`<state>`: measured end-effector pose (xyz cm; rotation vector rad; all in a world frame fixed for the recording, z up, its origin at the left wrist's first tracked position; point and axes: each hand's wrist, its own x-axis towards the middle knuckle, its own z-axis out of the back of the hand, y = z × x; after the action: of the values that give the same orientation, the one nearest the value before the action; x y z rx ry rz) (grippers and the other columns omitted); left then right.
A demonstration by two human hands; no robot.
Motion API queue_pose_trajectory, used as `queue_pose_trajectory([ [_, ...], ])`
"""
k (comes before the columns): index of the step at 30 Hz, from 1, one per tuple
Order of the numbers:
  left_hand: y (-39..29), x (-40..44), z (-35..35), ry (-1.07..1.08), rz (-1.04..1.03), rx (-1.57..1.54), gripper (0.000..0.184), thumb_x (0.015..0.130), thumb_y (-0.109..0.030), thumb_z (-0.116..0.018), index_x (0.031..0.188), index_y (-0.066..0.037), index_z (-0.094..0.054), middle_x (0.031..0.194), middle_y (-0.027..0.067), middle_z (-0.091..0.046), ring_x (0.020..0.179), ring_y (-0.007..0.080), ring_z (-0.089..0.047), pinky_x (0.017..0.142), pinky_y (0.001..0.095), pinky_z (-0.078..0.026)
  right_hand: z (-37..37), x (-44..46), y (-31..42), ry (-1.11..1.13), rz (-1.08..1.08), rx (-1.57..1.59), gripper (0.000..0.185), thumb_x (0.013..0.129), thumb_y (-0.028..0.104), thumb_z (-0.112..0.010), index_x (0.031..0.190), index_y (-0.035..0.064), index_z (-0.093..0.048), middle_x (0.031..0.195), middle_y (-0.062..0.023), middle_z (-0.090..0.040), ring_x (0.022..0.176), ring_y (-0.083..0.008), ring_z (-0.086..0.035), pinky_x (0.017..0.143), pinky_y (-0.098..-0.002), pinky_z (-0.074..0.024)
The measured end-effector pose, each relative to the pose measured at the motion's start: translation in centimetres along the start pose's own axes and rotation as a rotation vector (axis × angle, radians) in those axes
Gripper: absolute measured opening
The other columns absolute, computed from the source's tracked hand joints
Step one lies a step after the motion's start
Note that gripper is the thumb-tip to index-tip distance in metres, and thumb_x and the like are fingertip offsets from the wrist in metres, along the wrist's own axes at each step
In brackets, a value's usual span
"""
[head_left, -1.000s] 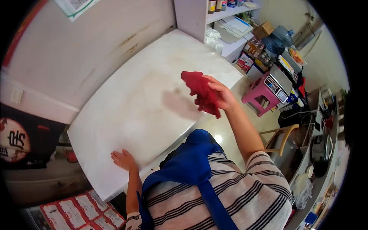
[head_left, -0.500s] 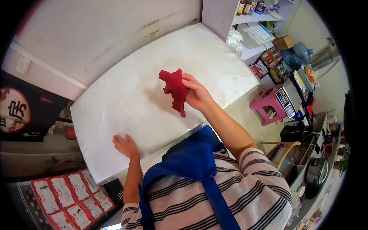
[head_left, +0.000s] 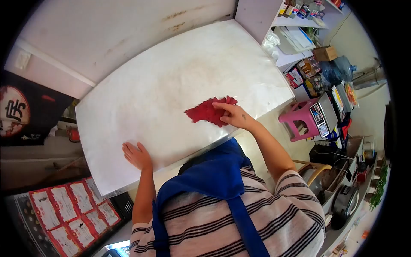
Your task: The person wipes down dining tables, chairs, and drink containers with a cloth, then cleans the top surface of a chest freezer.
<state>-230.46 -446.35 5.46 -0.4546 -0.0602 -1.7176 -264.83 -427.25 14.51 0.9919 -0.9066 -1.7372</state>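
Note:
A ragged-edged dark red cloth (head_left: 203,112) lies spread on the white tabletop (head_left: 141,98), near its front edge. My right hand (head_left: 234,115) is on the cloth's right part, with the index finger stretched over it and the other fingers bent against it. Part of the cloth is hidden under that hand. Further left, my left hand (head_left: 138,156) rests flat on the tabletop, fingers spread and holding nothing.
A pale wall (head_left: 141,34) borders the table's far side. Right of the table stand a pink stool (head_left: 295,122) and a scale (head_left: 319,115). Shelves (head_left: 295,21) with bottles rise at the back right. Red-and-white sheets (head_left: 64,203) lie at lower left.
My right hand has come down and to the right, and the cloth that hung bunched from it now lies spread on the tabletop. My left hand stays on the table.

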Motion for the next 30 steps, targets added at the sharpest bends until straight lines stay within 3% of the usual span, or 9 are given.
queue_pose_trajectory([
  [1, -0.1, 0.1, 0.0, 0.002, 0.003, 0.003, 0.050, 0.087, -0.030, -0.047, 0.125, 0.002, -0.039, 0.133, 0.0179, -0.036, 0.125, 0.0317, -0.031, 0.103, 0.0440, -0.023, 0.1, 0.2, -0.1, 0.005, -0.001, 0.001, 0.048, 0.071, 0.003, -0.060, 0.117, 0.0092, -0.052, 0.110, -0.0094, -0.057, 0.086, -0.0194, -0.054, 0.078, -0.0307, -0.0446],
  [3, -0.1, 0.1, 0.0, 0.016, 0.009, 0.018, 0.050, 0.087, -0.030, -0.046, 0.125, 0.002, -0.038, 0.133, 0.0183, -0.036, 0.125, 0.0319, -0.031, 0.103, 0.0441, -0.023, 0.1, 0.9, -0.7, -0.353, 0.572, -0.646, 0.043, 0.069, 0.007, -0.064, 0.112, 0.0101, -0.056, 0.114, -0.0097, -0.055, 0.093, -0.0257, -0.052, 0.084, -0.0374, -0.0421],
  [8, -0.3, 0.1, -0.1, 0.001, 0.009, 0.050, 0.050, 0.087, -0.029, -0.047, 0.124, 0.003, -0.039, 0.132, 0.0186, -0.037, 0.125, 0.0320, -0.031, 0.103, 0.0445, -0.024, -4.4, 3.0, -3.3, -0.124, 0.691, -0.693, 0.041, 0.072, 0.010, -0.057, 0.112, 0.0158, -0.057, 0.130, -0.0072, -0.045, 0.124, -0.0316, -0.035, 0.100, -0.0476, -0.0291],
  [15, 0.2, 0.0, -0.6, -0.016, -0.011, 0.085, 0.051, 0.087, -0.030, -0.046, 0.125, 0.003, -0.039, 0.133, 0.0179, -0.037, 0.125, 0.0317, -0.032, 0.102, 0.0439, -0.025, -17.1, 7.9, 0.7, 0.195, 1.030, -0.734, 0.043, 0.076, 0.015, -0.049, 0.119, 0.0189, -0.052, 0.132, -0.0029, -0.042, 0.126, -0.0279, -0.032, 0.102, -0.0448, -0.0249],
  [20, 0.3, -0.2, -0.5, 0.000, -0.003, 0.053, 0.052, 0.087, -0.030, -0.045, 0.125, 0.004, -0.038, 0.134, 0.0185, -0.035, 0.126, 0.0318, -0.030, 0.103, 0.0434, -0.024, -16.6, 15.9, 2.7, -0.143, 0.558, -0.597, 0.024, 0.080, 0.016, -0.047, 0.100, 0.0046, -0.055, 0.111, -0.0170, -0.054, 0.107, -0.0301, -0.048, 0.086, -0.0414, -0.0418],
  [22, 0.1, -0.2, -0.2, 0.014, -0.003, 0.035, 0.053, 0.087, -0.030, -0.045, 0.126, 0.005, -0.036, 0.135, 0.0179, -0.034, 0.127, 0.0312, -0.029, 0.104, 0.0433, -0.022, -10.7, 18.7, 0.4, -0.190, 0.339, -0.762, 0.023, 0.073, 0.008, -0.053, 0.096, 0.0028, -0.056, 0.105, -0.0162, -0.057, 0.101, -0.0313, -0.051, 0.084, -0.0408, -0.0421],
  [23, 0.0, -0.1, -0.2, 0.011, 0.019, 0.033, 0.053, 0.087, -0.030, -0.045, 0.126, 0.005, -0.036, 0.135, 0.0179, -0.034, 0.127, 0.0312, -0.029, 0.104, 0.0433, -0.022, -7.8, 19.2, -3.2, -0.561, 0.667, -0.684, 0.023, 0.070, 0.005, -0.054, 0.093, 0.0038, -0.057, 0.099, -0.0156, -0.059, 0.094, -0.0323, -0.054, 0.082, -0.0429, -0.0421],
  [26, -0.5, -0.2, -0.3, 0.012, 0.045, 0.051, 0.054, 0.087, -0.030, -0.045, 0.126, 0.005, -0.036, 0.135, 0.0176, -0.033, 0.127, 0.0318, -0.028, 0.104, 0.0444, -0.021, 2.4, 18.0, -5.3, -0.571, 0.161, -0.793, 0.030, 0.070, 0.005, -0.051, 0.099, 0.0062, -0.057, 0.100, -0.0159, -0.057, 0.098, -0.0320, -0.051, 0.085, -0.0417, -0.0406],
  [30, -1.1, 0.2, 0.0, 0.002, 0.062, 0.040, 0.053, 0.086, -0.028, -0.045, 0.126, 0.005, -0.036, 0.134, 0.0175, -0.033, 0.127, 0.0320, -0.028, 0.104, 0.0454, -0.021, 6.3, 19.0, -8.8, -0.937, 0.055, -0.855, 0.028, 0.075, 0.010, -0.048, 0.101, 0.0033, -0.056, 0.105, -0.0169, -0.057, 0.103, -0.0307, -0.051, 0.093, -0.0402, -0.0358],
])
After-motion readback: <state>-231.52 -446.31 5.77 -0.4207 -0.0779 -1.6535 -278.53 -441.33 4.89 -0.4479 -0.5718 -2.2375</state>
